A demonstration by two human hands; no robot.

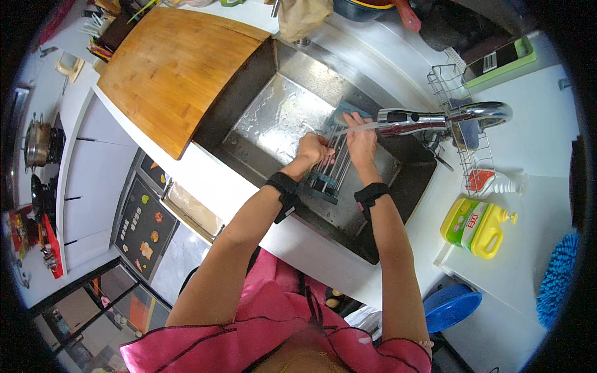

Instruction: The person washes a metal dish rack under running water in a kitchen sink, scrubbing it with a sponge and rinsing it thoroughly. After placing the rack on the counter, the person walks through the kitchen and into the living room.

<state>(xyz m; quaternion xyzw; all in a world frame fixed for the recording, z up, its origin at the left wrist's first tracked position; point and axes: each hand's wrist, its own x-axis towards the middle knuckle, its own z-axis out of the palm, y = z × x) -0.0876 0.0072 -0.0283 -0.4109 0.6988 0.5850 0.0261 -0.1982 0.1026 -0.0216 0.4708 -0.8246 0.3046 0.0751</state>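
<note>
Over the stainless steel sink [298, 88], my left hand [315, 150] grips the side of a rack of parallel metal rods [332, 170] with dark plastic ends. At the rack's far end, my right hand [361, 140] holds a blue-grey cloth or sponge [347, 109] against it; its exact kind cannot be told. Water runs from the chrome faucet [413, 122] onto the rack between my hands. The rack's near end slants down into the sink. My fingers partly hide the rods.
A bamboo board [182, 70] covers the sink's left side. Right of the sink are a wire rack [475, 154], a spray bottle [494, 183] and a yellow detergent jug [478, 228]. A pan with a red-brown handle [406, 16] stands behind. A blue basin [452, 307] sits low at the right.
</note>
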